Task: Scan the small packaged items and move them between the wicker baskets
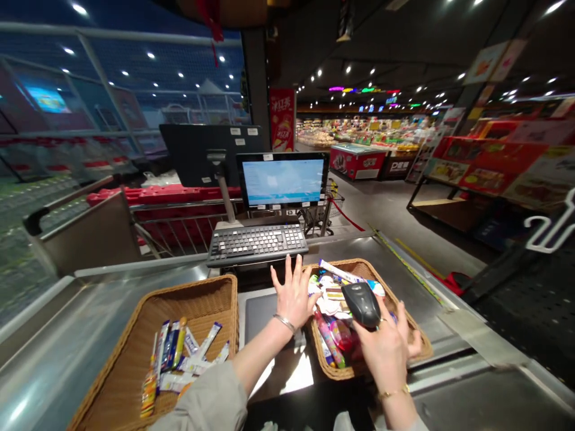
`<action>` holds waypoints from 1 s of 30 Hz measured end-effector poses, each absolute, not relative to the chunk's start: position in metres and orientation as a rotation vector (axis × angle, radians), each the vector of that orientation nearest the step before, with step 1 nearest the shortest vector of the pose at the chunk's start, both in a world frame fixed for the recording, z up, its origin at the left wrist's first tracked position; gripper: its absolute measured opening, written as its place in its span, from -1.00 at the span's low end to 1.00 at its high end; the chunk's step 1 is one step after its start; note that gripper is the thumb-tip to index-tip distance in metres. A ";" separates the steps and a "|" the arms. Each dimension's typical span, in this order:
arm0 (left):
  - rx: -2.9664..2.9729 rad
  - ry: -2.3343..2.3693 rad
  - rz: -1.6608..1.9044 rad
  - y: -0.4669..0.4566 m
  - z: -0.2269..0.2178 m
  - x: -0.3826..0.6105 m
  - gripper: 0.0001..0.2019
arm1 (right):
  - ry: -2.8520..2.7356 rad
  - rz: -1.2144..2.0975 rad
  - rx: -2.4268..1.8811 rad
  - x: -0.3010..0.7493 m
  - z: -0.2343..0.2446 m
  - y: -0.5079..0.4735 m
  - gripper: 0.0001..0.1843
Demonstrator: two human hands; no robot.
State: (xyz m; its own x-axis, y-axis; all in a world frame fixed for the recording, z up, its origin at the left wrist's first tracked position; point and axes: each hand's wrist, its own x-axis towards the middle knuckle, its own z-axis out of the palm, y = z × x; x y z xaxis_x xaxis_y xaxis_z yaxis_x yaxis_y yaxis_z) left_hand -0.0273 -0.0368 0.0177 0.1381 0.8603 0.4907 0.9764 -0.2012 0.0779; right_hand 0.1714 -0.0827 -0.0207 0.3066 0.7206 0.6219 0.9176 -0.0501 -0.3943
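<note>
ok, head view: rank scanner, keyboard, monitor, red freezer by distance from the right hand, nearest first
From the right hand:
1. scanner, held in that hand.
2. keyboard, ahead and to the left.
3. monitor, just behind the keyboard.
4. red freezer, far back in the aisle.

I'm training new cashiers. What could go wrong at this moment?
1. The right basket is heaped with packets; the open left hand at its rim could push some over the edge.
2. The right hand holds the scanner just over that mixed heap, so it might read the wrong packet, or one twice.
3. The left hand is close to the keyboard and could bump a key.
</note>
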 end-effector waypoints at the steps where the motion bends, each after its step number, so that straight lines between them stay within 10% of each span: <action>1: -2.139 -1.814 -0.642 -0.040 0.019 -0.034 -0.39 | -1.473 -0.323 -1.817 0.166 -0.020 -0.082 -0.51; 30: -1.642 -2.315 -0.327 -0.145 -0.020 -0.270 -0.39 | -1.913 -0.125 -1.596 0.045 -0.014 -0.086 -0.47</action>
